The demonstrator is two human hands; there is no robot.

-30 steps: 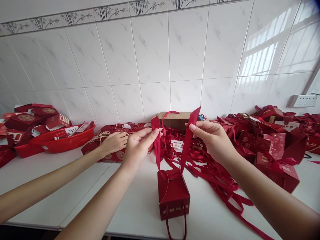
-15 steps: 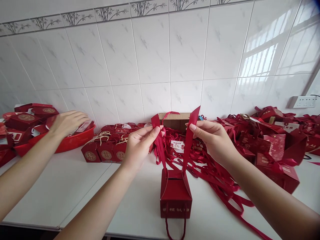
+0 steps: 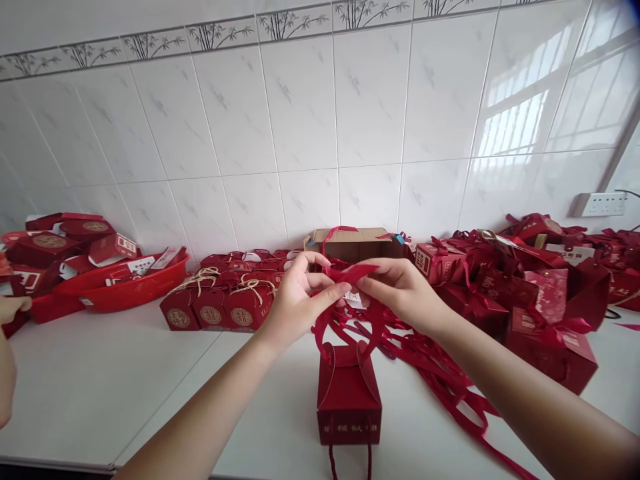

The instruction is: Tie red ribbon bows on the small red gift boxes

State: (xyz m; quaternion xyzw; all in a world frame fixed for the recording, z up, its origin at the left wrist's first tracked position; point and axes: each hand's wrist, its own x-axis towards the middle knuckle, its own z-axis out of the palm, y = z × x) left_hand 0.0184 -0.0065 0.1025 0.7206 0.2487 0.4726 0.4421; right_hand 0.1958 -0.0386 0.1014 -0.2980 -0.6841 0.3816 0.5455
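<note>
A small dark red gift box point(image 3: 349, 393) stands upright on the white table in front of me, its cord handle hanging down its near side. A red ribbon point(image 3: 376, 328) passes through the flaps at its top, and both ends rise to my hands. My left hand point(image 3: 313, 293) pinches one end between thumb and fingers. Close against it, my right hand point(image 3: 397, 290) grips the other end. The two ends cross between my fingertips above the box; whether a knot has formed is hidden by the fingers.
Behind lie loose red ribbons point(image 3: 435, 360) and an open cardboard box point(image 3: 357, 248). Gift boxes tied with twine point(image 3: 213, 303) stand left of centre. Farther left is a red basin point(image 3: 130, 287) of boxes, with another person's hand point(image 3: 14, 308) near it. Ribboned boxes point(image 3: 553, 350) are piled right.
My hands have come together, bringing the separated ribbon ends across each other above the box. The other person's arm has drawn back from the basin to the left edge.
</note>
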